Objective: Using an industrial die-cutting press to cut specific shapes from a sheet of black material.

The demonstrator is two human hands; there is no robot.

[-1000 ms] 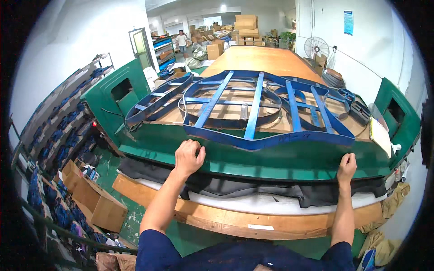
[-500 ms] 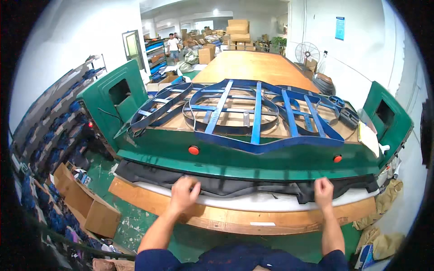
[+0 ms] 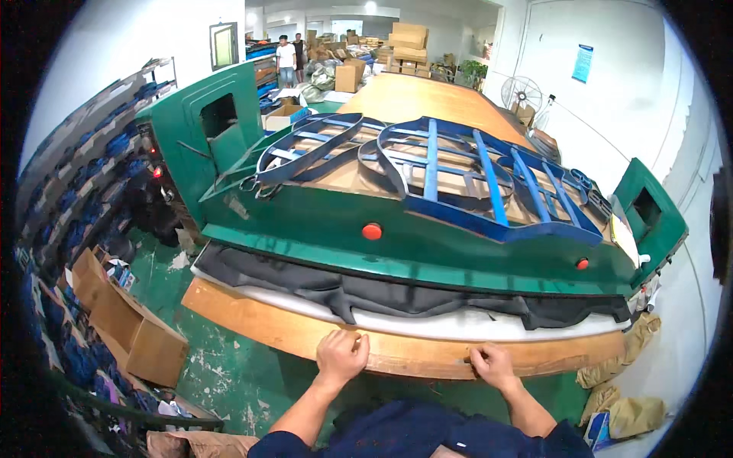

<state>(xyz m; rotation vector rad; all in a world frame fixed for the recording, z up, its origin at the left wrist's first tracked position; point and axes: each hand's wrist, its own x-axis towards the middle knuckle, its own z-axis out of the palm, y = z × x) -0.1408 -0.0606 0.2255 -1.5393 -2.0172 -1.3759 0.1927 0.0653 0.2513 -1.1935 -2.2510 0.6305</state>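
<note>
My left hand (image 3: pixel 342 357) is closed, its fingers curled in, over the near edge of a wooden board (image 3: pixel 259 324). Farther right, my right hand (image 3: pixel 492 365) has its fingers pinched together over the same edge. What either hand holds, if anything, is hidden. Beyond my hands, a white sheet (image 3: pixel 412 324) lies on the board with rumpled black fabric (image 3: pixel 408 296) over it. The fabric runs along the front of a green machine (image 3: pixel 305 233), its far side under the machine's lower lip, and my hands are apart from it.
Blue metal cutting frames (image 3: pixel 431 172) lie on the machine's top, behind a red button (image 3: pixel 372 231) and another red button (image 3: pixel 582 264). A long wooden table (image 3: pixel 420 99) stretches behind. An open cardboard box (image 3: pixel 156 351) is on the floor at left; khaki cloth (image 3: pixel 630 416) lies at right.
Both hands have left the black fabric and drawn back to the board's near edge, the right one also moving left. My view has turned; a second person shows in the background.
</note>
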